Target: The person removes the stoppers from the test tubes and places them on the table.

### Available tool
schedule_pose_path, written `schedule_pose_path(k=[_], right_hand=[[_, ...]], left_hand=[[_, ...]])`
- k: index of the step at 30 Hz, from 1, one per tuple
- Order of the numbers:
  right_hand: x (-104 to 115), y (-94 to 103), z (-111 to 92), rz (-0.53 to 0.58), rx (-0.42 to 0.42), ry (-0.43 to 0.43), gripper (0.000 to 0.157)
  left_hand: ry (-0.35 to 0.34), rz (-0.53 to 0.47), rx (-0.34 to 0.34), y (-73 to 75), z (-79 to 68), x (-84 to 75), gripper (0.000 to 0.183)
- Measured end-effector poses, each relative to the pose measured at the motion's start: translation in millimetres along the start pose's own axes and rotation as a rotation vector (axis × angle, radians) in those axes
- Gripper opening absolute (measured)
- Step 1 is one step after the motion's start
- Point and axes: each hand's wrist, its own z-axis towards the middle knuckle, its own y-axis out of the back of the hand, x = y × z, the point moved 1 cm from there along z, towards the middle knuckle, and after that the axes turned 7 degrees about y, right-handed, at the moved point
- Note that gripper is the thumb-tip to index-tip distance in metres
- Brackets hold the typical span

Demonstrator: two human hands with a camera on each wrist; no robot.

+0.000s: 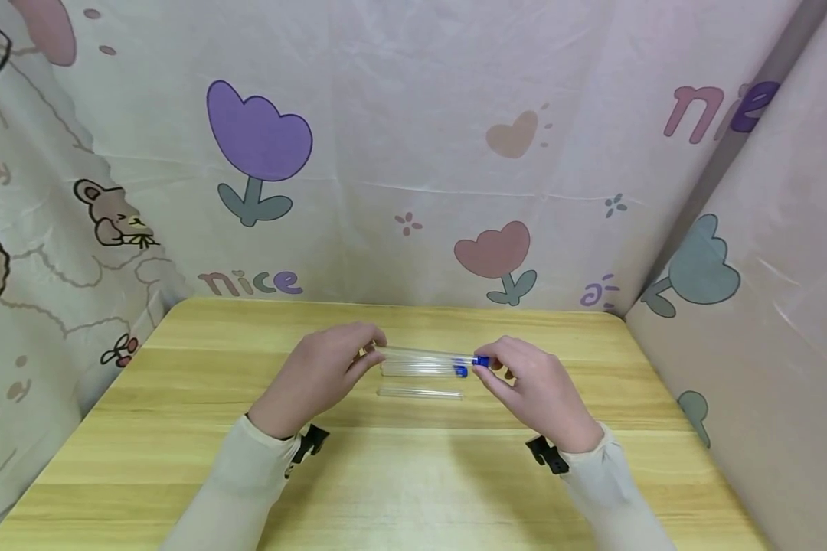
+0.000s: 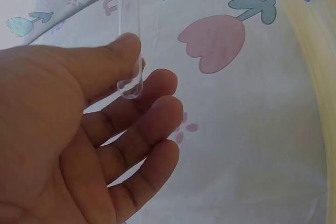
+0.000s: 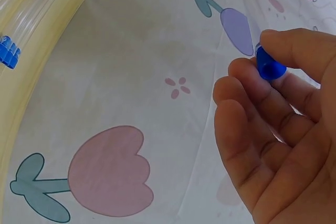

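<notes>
A clear test tube (image 1: 427,353) spans the gap between both hands above the table. My left hand (image 1: 331,367) pinches its rounded end (image 2: 130,90) between thumb and index finger, the other fingers loosely bent. At the opposite end, my right hand (image 1: 534,386) pinches the blue cap (image 3: 270,67) with thumb and fingertips. Below, several clear tubes (image 1: 413,370) lie side by side, blue caps (image 3: 9,52) at their right ends. Nearer to me lies another clear tube (image 1: 420,394), with no cap on it.
The pale wood-grain table (image 1: 413,490) reaches back to a printed curtain (image 1: 386,153), which also hangs along both sides. Black straps with small mounts (image 1: 547,455) sit at both wrists, over white sleeves (image 1: 230,486).
</notes>
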Motion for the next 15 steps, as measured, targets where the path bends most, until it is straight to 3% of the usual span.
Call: schedule_pose_path(k=[7,15], right_hand=[[-7.1,9.1,-1.2,0.009,-0.053,-0.001,0.017],[-4.8,10.5,-1.6,0.032,-0.02,-0.025,0.014]], left_hand=[[0.115,-0.038,0.078,-12.9,3.7,8.7,0.011],[0.108,0.024,0.213,-65.0,7.9,23.7,0.013]])
